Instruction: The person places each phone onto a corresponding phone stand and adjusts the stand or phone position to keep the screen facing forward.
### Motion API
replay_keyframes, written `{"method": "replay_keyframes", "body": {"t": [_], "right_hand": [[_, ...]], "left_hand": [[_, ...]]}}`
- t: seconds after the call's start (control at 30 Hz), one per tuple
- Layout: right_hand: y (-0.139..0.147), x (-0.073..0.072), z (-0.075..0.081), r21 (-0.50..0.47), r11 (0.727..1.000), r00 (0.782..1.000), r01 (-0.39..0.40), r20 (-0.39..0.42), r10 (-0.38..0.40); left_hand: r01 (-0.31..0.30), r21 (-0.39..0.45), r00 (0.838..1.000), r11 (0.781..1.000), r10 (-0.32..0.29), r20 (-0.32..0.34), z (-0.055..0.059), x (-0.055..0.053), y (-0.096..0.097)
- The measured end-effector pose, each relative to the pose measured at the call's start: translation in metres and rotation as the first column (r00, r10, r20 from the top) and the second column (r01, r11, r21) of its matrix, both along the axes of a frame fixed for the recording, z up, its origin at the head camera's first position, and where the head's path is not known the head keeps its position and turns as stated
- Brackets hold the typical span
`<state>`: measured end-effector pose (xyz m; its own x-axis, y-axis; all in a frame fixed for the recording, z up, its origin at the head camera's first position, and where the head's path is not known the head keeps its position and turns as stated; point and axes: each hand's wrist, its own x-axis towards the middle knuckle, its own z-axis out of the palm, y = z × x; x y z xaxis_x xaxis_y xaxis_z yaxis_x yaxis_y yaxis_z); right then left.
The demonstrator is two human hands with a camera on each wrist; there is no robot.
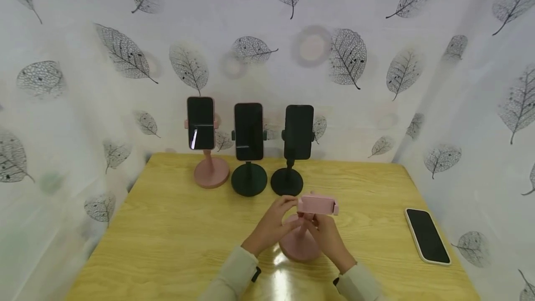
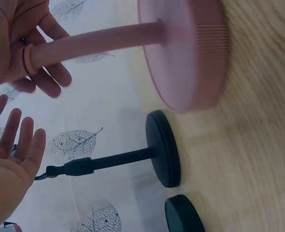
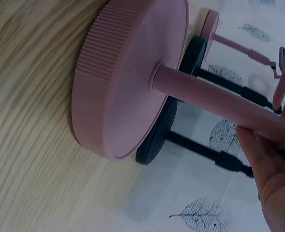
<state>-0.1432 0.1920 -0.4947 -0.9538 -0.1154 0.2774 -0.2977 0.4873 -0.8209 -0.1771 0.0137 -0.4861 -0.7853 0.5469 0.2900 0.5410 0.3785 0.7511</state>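
Observation:
A pink phone stand (image 1: 302,248) stands upright on the table, its round base down and its cradle (image 1: 316,205) on top. My right hand (image 1: 329,239) grips the stand's post just under the cradle; in the right wrist view, the fingers (image 3: 258,152) curl round the post (image 3: 219,104). Beside the cradle's left end is my left hand (image 1: 273,224). The left wrist view shows that hand (image 2: 14,159) with fingers extended and apart, and the ribbed pink base (image 2: 212,53) above it. Whether its fingertips touch the cradle, I cannot tell.
Behind stand a pink stand (image 1: 212,172), a dark green stand (image 1: 249,180) and a black stand (image 1: 286,182), each holding a phone. A phone with a pale edge (image 1: 427,236) lies at the table's right. Leaf-patterned cloth (image 1: 267,78) hangs around the wooden table (image 1: 175,236).

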Motion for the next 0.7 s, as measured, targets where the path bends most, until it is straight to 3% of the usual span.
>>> {"method": "replay_keyframes", "body": {"t": [0.07,0.17,0.3,0.4,0.5,0.57,0.7], "right_hand": [[-0.005,0.002,0.001,-0.001,0.999,0.998,-0.055,0.024,0.055],[-0.002,0.003,0.006,0.073,0.990,0.990,-0.123,0.080,0.117],[0.018,0.003,0.025,0.267,0.955,0.989,-0.132,0.097,0.110],[0.035,0.006,0.047,0.371,0.927,0.998,-0.051,-0.014,0.061],[0.041,0.008,0.067,0.392,0.920,0.985,0.010,-0.161,0.058],[0.039,0.009,0.076,0.369,0.930,0.966,-0.002,-0.238,0.096],[0.028,0.004,0.085,0.303,0.945,0.904,-0.124,-0.358,0.234]], "left_hand": [[0.023,0.036,0.999,0.999,-0.022,-0.028,0.002,-0.002,0.003],[0.053,0.071,0.997,0.996,-0.048,-0.066,0.003,-0.004,0.007],[0.048,0.058,0.995,0.997,-0.043,-0.090,0.002,-0.006,0.009],[0.057,0.066,0.998,0.996,-0.057,-0.005,0.000,-0.004,0.011],[0.092,0.100,0.987,0.991,-0.104,0.119,-0.002,-0.002,0.012],[0.124,0.120,0.976,0.985,-0.143,0.167,-0.003,-0.002,0.013],[0.183,0.100,0.970,0.978,-0.197,0.145,-0.003,-0.001,0.015]]}}
